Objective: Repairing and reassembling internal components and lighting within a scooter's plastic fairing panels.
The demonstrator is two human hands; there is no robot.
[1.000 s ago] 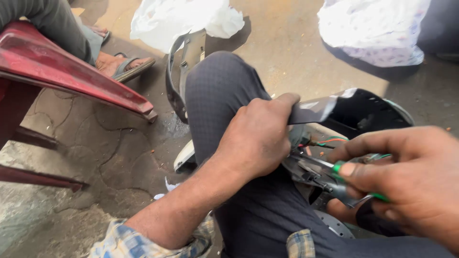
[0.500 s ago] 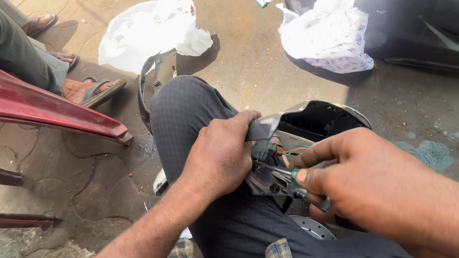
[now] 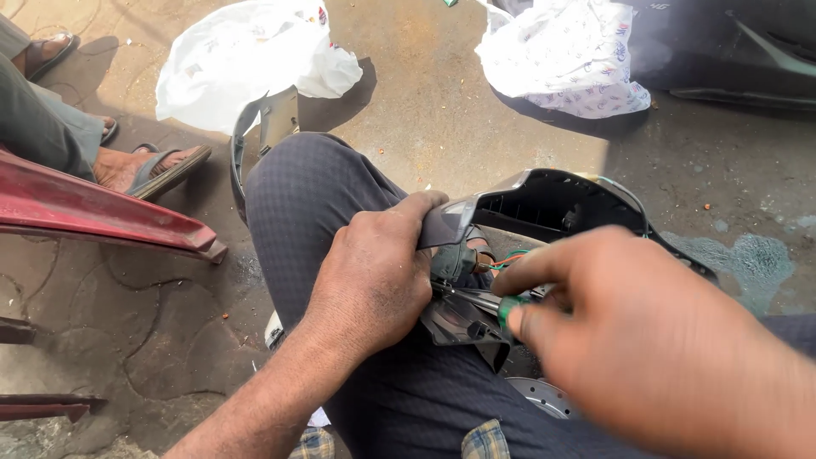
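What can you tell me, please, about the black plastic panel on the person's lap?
The black panel looks like moulded plastic, a curved shell with a glossy grey edge and a dark ribbed hollow facing the camera. It lies tilted across the person's thigh. The left hand grips its near edge; the right hand holds a green-handled tool at its underside, where red and green wires show.

white plastic bag point(image 3: 246, 64) top left; printed white bag point(image 3: 565, 55) top right

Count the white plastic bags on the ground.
2. One white bag lies upper left, beyond the person's knee; a printed white bag lies top centre-right beside a dark panel. Others may lie out of frame.
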